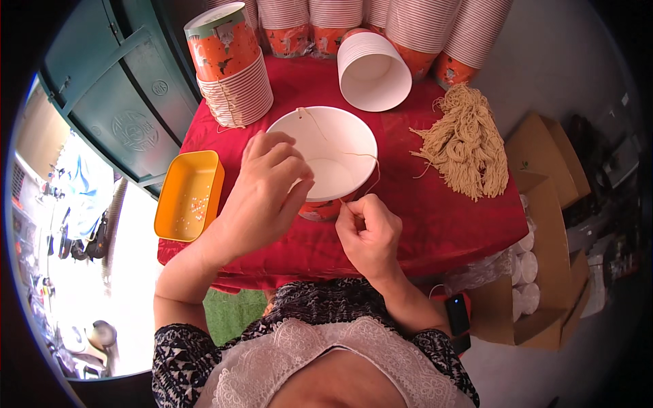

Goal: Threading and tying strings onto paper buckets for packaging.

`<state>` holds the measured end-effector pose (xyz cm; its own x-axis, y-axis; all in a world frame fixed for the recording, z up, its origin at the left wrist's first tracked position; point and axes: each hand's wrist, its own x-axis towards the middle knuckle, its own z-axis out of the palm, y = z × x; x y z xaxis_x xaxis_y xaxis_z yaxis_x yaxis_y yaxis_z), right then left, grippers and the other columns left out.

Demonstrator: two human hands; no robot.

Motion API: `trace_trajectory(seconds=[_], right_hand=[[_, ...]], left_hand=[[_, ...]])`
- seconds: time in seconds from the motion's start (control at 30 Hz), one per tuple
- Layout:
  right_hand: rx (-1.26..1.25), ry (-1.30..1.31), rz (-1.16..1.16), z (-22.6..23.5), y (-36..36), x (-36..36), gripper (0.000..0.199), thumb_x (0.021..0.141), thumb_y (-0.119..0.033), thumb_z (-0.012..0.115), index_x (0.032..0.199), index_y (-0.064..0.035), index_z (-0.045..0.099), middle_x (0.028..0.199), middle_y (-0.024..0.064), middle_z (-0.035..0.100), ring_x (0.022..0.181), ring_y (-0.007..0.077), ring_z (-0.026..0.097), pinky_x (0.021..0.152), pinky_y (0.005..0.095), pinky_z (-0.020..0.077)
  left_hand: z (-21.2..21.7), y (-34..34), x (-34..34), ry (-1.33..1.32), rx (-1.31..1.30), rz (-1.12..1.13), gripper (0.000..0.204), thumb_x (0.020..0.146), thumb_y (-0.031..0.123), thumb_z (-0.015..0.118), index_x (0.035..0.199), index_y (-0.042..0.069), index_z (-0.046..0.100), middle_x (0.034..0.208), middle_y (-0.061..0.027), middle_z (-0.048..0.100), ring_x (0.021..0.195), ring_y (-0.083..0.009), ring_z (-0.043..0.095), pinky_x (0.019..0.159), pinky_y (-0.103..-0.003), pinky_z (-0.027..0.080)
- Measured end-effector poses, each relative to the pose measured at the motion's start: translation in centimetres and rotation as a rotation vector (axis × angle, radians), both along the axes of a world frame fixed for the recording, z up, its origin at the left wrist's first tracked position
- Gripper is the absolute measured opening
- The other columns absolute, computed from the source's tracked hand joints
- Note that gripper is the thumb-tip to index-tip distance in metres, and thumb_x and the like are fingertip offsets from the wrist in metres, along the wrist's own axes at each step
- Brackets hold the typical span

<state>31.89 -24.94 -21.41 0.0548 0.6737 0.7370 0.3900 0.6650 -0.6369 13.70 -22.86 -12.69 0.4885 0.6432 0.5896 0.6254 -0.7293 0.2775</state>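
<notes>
A white-lined paper bucket (340, 180) with an orange printed outside stands on the table in front of me. A thin tan string (314, 122) runs from a hole at its far rim, across the inside and over the right rim. My right hand (371, 231) is closed in a pinch on the string, low by the bucket's near right side. At the near left rim hovers my left hand (269, 183), its fingers loosely bent and apart with nothing visible in them. It covers part of the rim.
A yellow tray (163, 204) with small white bits lies left. A tan string bundle (469, 143) rests right. Behind are a tipped bucket (374, 75), a bucket stack (238, 95) and more stacks (340, 17). Cardboard boxes (544, 238) stand beside the red-covered table (435, 224).
</notes>
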Motion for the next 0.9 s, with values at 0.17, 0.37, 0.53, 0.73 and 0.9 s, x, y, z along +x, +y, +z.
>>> trace_trajectory(seconds=[0.17,0.37,0.53,0.73,0.9], right_hand=[[0.043,-0.011,-0.028,0.0,0.6,-0.4,0.021,0.075,0.006,0.069,0.074,-0.0036,0.05,0.064,0.0103,0.055,0.054,0.0283,0.059,0.049,0.0373,0.0469],[0.046,0.008,-0.03,-0.3,1.0,-0.7,0.02,0.076,0.006,0.069,0.076,-0.0033,0.051,0.065,0.0111,0.055,0.056,0.0289,0.059,0.05,0.038,0.0472],[0.028,-0.016,-0.008,-0.2,0.8,-0.2,0.017,0.077,0.005,0.069,0.08,-0.0025,0.054,0.069,0.0121,0.057,0.059,0.0291,0.061,0.051,0.038,0.048],[-0.049,-0.038,0.011,0.5,-0.1,0.5,0.013,0.08,0.002,0.069,0.087,-0.0018,0.059,0.074,0.0123,0.059,0.062,0.0294,0.063,0.053,0.038,0.0498],[-0.087,-0.033,0.048,0.3,-0.2,0.7,0.011,0.082,0.002,0.068,0.089,-0.0009,0.059,0.077,0.0139,0.062,0.064,0.0312,0.064,0.054,0.0386,0.0503]], left_hand=[[1.1,2.5,1.0,0.139,-0.202,-0.229,0.024,0.079,-0.001,0.063,0.102,0.0,0.065,0.101,-0.0123,0.061,0.113,-0.0361,0.049,0.098,-0.044,0.042],[1.2,5.6,1.3,0.316,-0.364,-0.459,0.017,0.082,0.005,0.064,0.098,0.001,0.068,0.098,-0.0122,0.064,0.106,-0.0316,0.052,0.094,-0.041,0.043],[1.5,6.0,1.7,0.345,-0.625,-0.398,0.009,0.084,0.009,0.064,0.087,0.001,0.067,0.086,-0.0109,0.065,0.091,-0.0276,0.059,0.083,-0.037,0.046],[1.8,4.9,1.6,0.3,-0.666,-0.254,0.012,0.084,0.011,0.065,0.084,-0.001,0.063,0.08,-0.0121,0.063,0.075,-0.0243,0.059,0.069,-0.034,0.047],[1.9,3.1,1.8,-0.097,-0.774,-0.135,0.005,0.084,0.003,0.063,0.082,-0.001,0.061,0.081,-0.006,0.064,0.07,-0.0098,0.055,0.064,-0.026,0.044]])
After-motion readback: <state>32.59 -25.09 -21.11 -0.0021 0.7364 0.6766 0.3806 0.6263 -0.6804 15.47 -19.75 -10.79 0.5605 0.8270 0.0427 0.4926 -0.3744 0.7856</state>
